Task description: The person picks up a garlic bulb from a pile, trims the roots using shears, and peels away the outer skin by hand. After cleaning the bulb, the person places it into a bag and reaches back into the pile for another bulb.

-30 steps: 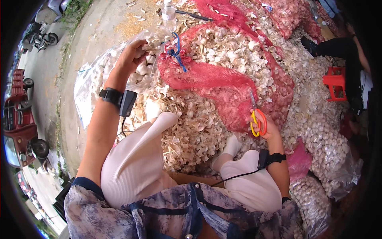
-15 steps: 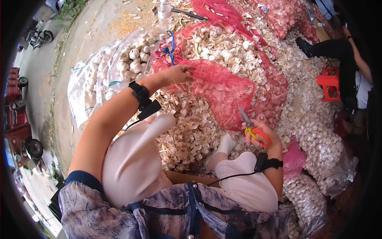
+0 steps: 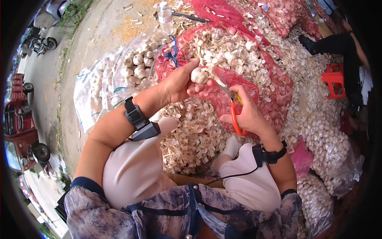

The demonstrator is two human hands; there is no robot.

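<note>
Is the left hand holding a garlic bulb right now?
Yes, the left hand grips a white garlic bulb, while the right hand brings orange-handled scissors up against it.

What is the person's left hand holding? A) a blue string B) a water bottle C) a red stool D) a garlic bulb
D: the left hand grips a white garlic bulb above the red mesh sack, while the right hand brings orange-handled scissors up to it.
</note>
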